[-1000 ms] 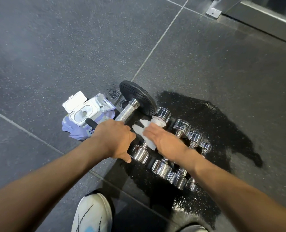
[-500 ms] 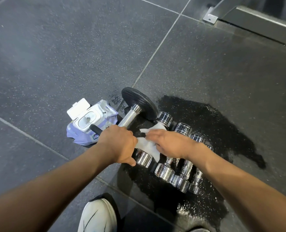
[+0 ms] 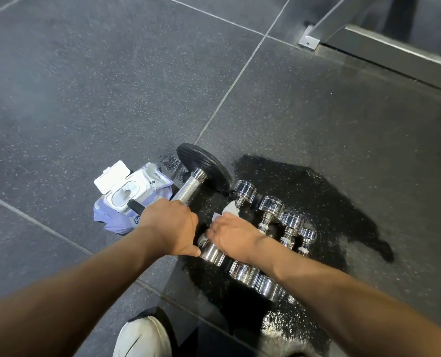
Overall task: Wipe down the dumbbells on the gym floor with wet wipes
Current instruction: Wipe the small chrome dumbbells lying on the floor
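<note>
From the head camera, looking down, the dark speckled floor [image 3: 85, 99] fills nearly everything, cut by pale tile seams. A large dumbbell [image 3: 191, 186] with a black plate and a knurled steel bar lies just beside one seam, angled toward the person. The left hand [image 3: 171, 225] is closed round the near end of that bar, knuckles up, thumb tucked underneath.

Just to its right, four chrome dumbbells [image 3: 271, 207] lie side by side in a row, getting smaller toward the right, all sitting in a dark wet patch [image 3: 317, 191] that spreads across the tile. The right hand [image 3: 233, 237] lies over the bar of the first chrome dumbbell [image 3: 211, 251], the largest and the one nearest the big one, fingers curled down over it with a white wipe [image 3: 228, 210] held beneath them. A crumpled end of the wipe sticks out past the fingertips, touching the bar just below the far chrome head.

Left of the large dumbbell, touching it or very nearly so, sits a purple pack of wet wipes [image 3: 147, 189] with its white flip lid standing open.

A white shoe [image 3: 143, 338] shows at the bottom edge between the forearms. A metal rail [image 3: 394, 57] runs across the floor's top right corner.
</note>
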